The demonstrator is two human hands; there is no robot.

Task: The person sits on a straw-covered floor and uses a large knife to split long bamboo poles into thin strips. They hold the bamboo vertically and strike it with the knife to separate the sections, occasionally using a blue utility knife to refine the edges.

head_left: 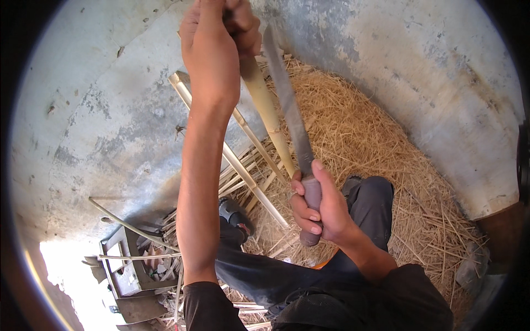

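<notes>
At the top edge, my left hand (pixel 223 33) is closed around the upper end of a pale bamboo pole (pixel 265 110). The pole slants down to the right, its lower end passing behind my right hand (pixel 328 207). That hand grips the dark handle of a machete (pixel 292 113). The long grey blade points up, just right of the pole, with its tip near my left fingers. Whether blade and pole touch, I cannot tell. Two split bamboo lengths (pixel 239 165) lean behind and left of my left forearm.
Shavings and strips (pixel 353 127) cover the floor in a large heap. Worn grey walls (pixel 110 110) curve around. A box-like frame with scraps (pixel 128 270) lies lower left beside a bright opening, a thin stick (pixel 132 226) across it. My bent legs (pixel 370 209) are below.
</notes>
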